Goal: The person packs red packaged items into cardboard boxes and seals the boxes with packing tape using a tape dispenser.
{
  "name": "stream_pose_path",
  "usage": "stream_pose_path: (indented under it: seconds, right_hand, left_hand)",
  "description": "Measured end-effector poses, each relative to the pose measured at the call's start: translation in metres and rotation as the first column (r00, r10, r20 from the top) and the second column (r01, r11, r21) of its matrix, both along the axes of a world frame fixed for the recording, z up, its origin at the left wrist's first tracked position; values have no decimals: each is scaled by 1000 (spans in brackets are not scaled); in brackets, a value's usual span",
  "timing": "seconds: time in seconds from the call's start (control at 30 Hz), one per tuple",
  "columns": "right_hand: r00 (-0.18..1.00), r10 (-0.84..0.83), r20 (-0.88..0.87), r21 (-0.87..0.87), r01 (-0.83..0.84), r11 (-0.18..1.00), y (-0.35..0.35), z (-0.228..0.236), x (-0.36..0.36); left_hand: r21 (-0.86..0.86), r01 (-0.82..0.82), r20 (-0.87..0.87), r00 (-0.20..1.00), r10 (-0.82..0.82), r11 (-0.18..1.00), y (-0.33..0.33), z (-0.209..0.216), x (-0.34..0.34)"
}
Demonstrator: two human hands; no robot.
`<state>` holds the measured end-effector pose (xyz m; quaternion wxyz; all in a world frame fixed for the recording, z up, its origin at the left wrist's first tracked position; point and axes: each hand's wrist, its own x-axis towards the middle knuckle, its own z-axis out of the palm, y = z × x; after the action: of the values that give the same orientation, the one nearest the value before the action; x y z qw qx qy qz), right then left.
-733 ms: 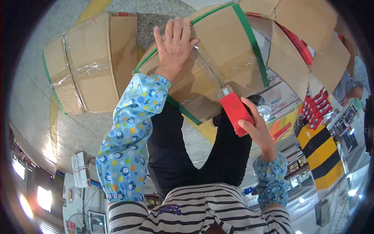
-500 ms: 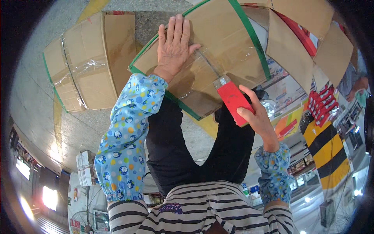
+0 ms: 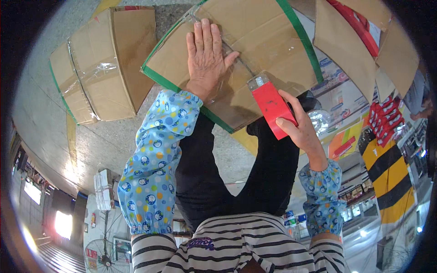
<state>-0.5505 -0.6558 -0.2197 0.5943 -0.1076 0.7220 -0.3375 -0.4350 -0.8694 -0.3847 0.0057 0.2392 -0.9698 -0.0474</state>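
Touching a carton (image 3: 268, 34), left grip (image 3: 206, 66) lies wide; right grip (image 3: 303, 129) holds a red tool (image 3: 271, 103).

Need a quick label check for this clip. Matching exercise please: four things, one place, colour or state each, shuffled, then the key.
Things:
1. left hand
2. right hand
3. pillar
4. fan

Matches:
A. gripping the red tool
B. near the picture's lower left
C. laid flat on the green-edged box
D. yellow and black stripes

Pairs: 1-C, 2-A, 3-D, 4-B
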Motion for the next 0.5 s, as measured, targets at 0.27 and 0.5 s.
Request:
stream_pose_path:
  seconds: [0.27, 0.5]
  right_hand:
    - [1000, 8, 17, -139, -6, 990, 13, -28, 6]
    - [1000, 11, -15, -230, -15, 973, 26, -40, 10]
  left_hand:
    - [13, -113, 6, 994, 113, 993, 20, -3, -3]
    - [460, -46, -348, 909, 228, 887, 17, 19, -9]
